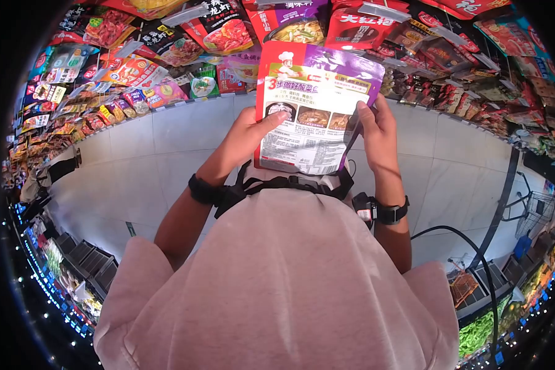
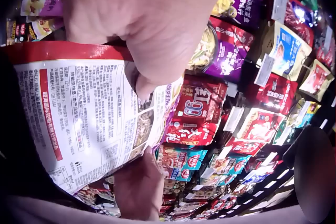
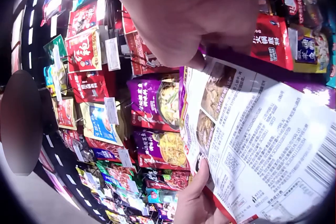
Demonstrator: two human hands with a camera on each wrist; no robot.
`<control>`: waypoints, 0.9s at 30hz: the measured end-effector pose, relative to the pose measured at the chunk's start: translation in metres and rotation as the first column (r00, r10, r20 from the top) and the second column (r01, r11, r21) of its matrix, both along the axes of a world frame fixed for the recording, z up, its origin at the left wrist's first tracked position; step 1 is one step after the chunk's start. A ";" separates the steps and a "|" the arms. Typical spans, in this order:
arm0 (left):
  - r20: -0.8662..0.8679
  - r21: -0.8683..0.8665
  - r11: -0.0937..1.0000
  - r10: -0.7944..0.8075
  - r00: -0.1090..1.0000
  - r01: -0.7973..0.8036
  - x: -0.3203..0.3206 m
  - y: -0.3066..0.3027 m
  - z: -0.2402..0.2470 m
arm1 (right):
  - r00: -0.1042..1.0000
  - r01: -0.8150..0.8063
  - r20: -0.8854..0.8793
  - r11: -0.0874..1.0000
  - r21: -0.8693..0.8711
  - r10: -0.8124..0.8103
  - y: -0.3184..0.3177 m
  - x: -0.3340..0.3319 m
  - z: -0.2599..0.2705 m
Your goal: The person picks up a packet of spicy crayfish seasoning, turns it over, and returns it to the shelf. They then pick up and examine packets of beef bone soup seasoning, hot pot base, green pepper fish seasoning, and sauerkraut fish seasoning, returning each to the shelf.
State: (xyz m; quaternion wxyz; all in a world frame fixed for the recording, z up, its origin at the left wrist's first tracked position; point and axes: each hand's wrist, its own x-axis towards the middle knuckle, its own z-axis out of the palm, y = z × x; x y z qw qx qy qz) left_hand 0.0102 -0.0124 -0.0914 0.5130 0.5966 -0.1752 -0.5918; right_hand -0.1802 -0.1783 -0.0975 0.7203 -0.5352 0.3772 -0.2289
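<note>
A red and purple seasoning packet (image 1: 308,139) is held upright in front of the chest, its printed white back turned to the head camera. My left hand (image 1: 251,134) grips its left edge, thumb flat over the small photos. On the opposite edge my right hand (image 1: 380,132) pinches it, thumb on the front-facing panel and fingers behind. In the left wrist view the left thumb presses on the packet (image 2: 79,113), with the other hand at its far edge. The right wrist view shows text and a barcode on the packet (image 3: 262,145); the fingers behind it are largely hidden.
Shelves of hanging packets curve around ahead, with red packets (image 1: 367,28) and purple packets (image 3: 157,100) close behind the held one. Pale floor tiles (image 1: 160,148) lie below. A shopping cart (image 1: 533,209) stands at right, and produce stands (image 1: 86,265) line the rear.
</note>
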 end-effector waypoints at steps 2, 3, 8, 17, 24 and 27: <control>-0.108 -0.024 0.999 0.035 0.994 -0.038 0.000 -0.001 -0.003 | 1.000 -0.003 0.013 0.999 0.053 0.002 0.000 -0.001 -0.007; -0.108 -0.026 0.999 0.031 0.994 -0.034 0.000 -0.001 -0.003 | 1.000 -0.008 0.025 0.995 0.101 0.006 0.000 -0.002 -0.008; -0.204 0.010 0.994 -0.100 0.974 0.105 0.008 0.011 -0.003 | 0.988 -0.151 0.071 0.948 0.282 0.137 0.006 -0.005 -0.013; -0.055 -0.039 0.973 -0.229 0.972 0.227 0.001 0.034 -0.036 | 0.885 -0.419 -0.083 0.861 0.287 0.458 0.022 -0.011 -0.026; 0.205 -0.113 0.973 -0.177 0.963 0.203 0.004 0.027 -0.027 | 0.903 -0.404 -0.060 0.889 0.216 0.425 0.023 0.002 -0.022; 0.281 -0.037 0.984 -0.157 0.947 0.175 0.005 0.025 -0.028 | 0.905 -0.407 -0.082 0.906 0.112 0.417 0.024 0.008 -0.023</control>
